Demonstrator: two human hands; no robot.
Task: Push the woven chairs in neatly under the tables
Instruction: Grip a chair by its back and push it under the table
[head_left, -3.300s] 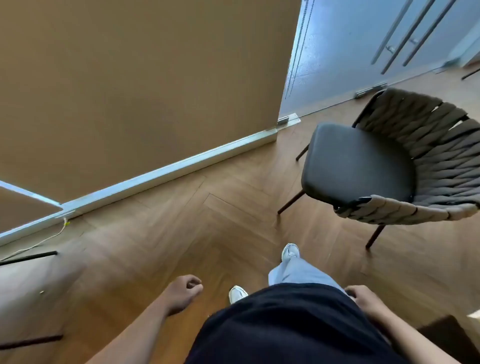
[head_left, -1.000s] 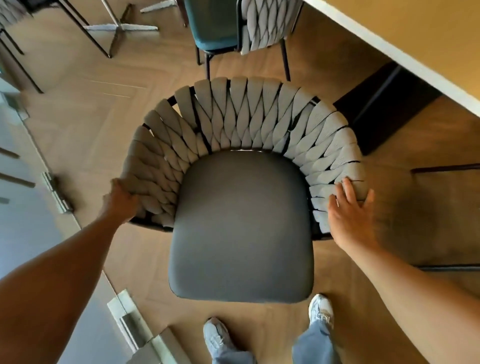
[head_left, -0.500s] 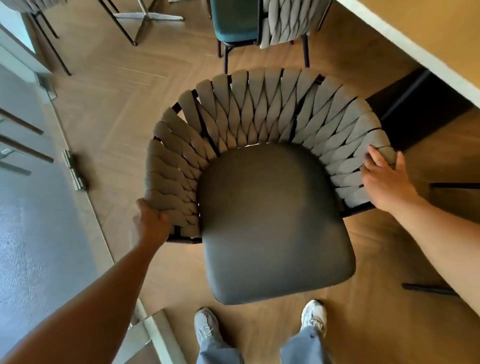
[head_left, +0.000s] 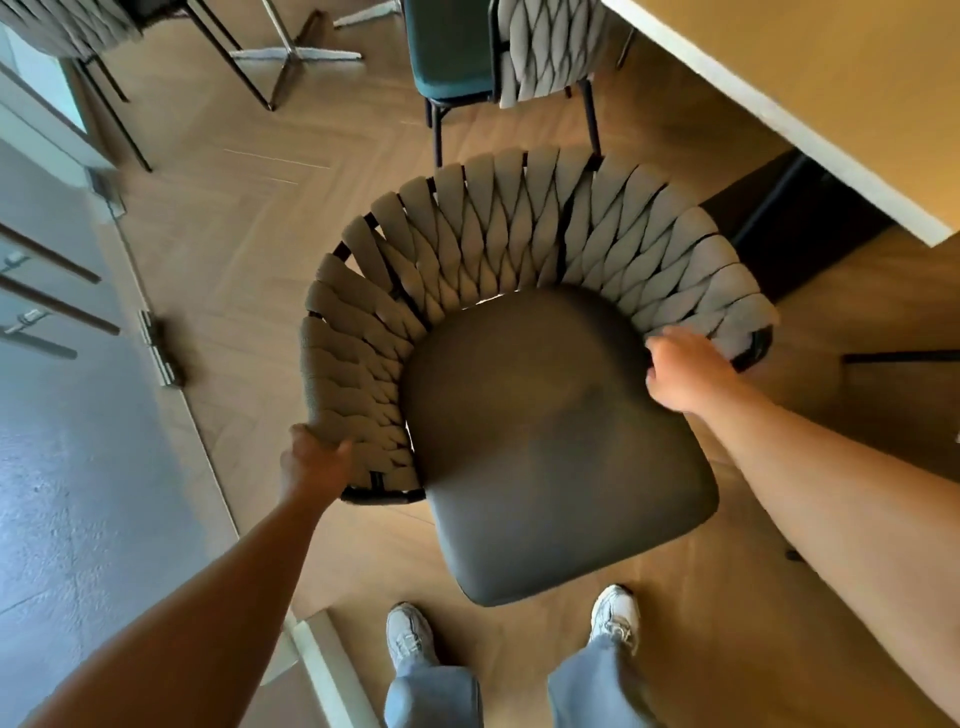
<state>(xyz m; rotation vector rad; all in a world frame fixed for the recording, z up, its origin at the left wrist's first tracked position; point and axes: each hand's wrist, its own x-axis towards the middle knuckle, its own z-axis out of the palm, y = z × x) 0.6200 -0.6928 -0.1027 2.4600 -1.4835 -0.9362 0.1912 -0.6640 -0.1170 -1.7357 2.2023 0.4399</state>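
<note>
The woven chair (head_left: 498, 244) stands on the wood floor (head_left: 234, 234), near the table (head_left: 810, 78) at far right but not yet under it. It likely has a stiff frame under soft weave and is light enough to slide. The left hand (head_left: 311, 462) and right hand (head_left: 680, 371), well apart, each grip an arm end

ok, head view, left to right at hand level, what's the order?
metal door fitting → left hand → woven chair seat → right hand
</note>
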